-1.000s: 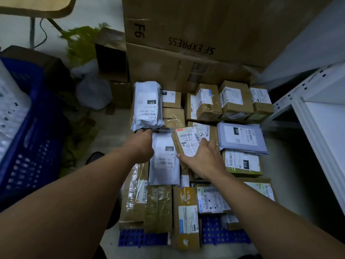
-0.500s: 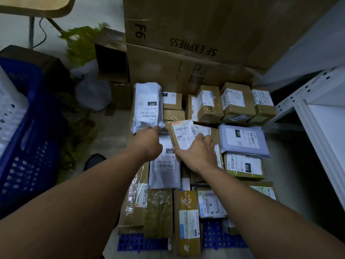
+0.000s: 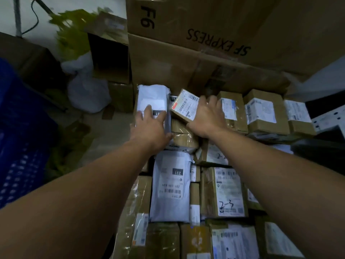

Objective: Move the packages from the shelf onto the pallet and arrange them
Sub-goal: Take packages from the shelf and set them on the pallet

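Many labelled packages cover the pallet, which is hidden beneath them. My left hand (image 3: 151,126) lies flat on a white poly mailer (image 3: 152,98) at the back left of the pile, fingers spread over its label. My right hand (image 3: 207,118) grips a small brown box with a white barcode label (image 3: 185,106), tilted, at the back row beside the mailer. Below lie another white mailer marked 231 (image 3: 169,186) and a taped brown box (image 3: 224,191). A row of brown cartons (image 3: 265,111) stands at the back right.
A big SF EXPRESS cardboard box (image 3: 205,40) rises right behind the pile. A blue plastic crate (image 3: 20,137) stands at the left. Green leaves (image 3: 72,36) and a white bag (image 3: 87,94) lie on the floor at the back left. A white metal shelf (image 3: 328,118) edges in at the right.
Both hands have reached farther back. My right hand carried the small labelled box to the back row; my left hand slid up onto the white mailer. The camera moved closer.
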